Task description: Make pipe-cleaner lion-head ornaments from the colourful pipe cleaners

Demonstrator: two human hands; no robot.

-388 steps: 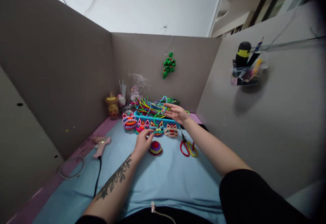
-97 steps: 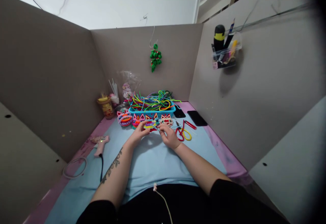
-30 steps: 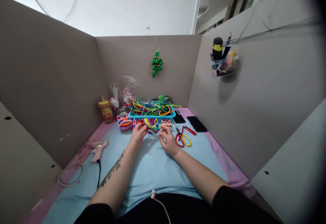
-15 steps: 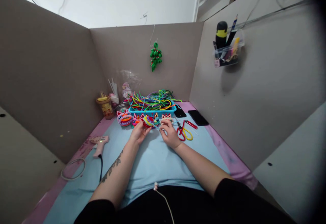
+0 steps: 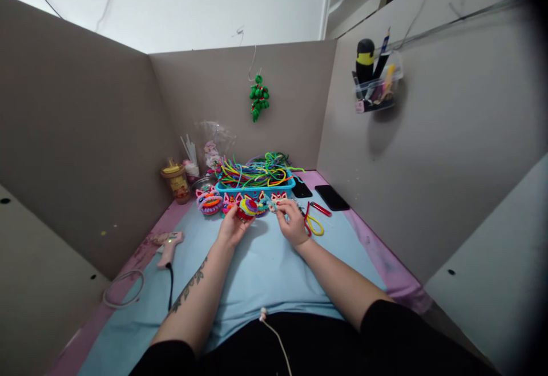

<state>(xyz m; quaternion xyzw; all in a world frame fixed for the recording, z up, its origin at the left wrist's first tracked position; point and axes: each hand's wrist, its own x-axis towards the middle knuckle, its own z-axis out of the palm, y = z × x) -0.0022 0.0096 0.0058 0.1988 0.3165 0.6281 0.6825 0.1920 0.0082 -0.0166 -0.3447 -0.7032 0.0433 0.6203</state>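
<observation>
A round pipe-cleaner piece [image 5: 248, 208] with red, yellow, purple and blue bands rests in my left hand [image 5: 233, 227], whose fingers curl around its left and lower side. My right hand [image 5: 292, 225] is to the right of it, thumb and fingertips pinched together on a light-blue pipe cleaner [image 5: 273, 205], mostly hidden by the fingers. A gap shows between that hand and the banded piece. Behind both hands stands a row of finished-looking fuzzy figures, among them a purple and orange one [image 5: 209, 201] at the left.
A blue tray [image 5: 257, 191] heaped with colourful pipe cleaners sits at the back. Scissors [image 5: 315, 225], a red-handled tool [image 5: 321, 209] and a black phone [image 5: 333, 198] lie right. Left are a pink glue gun [image 5: 169, 249] and a lidded cup [image 5: 176, 182]. Grey partitions enclose the table.
My right hand has moved right, away from the banded piece. That piece has turned in my left hand, showing more of its banded face. The view has shifted slightly.
</observation>
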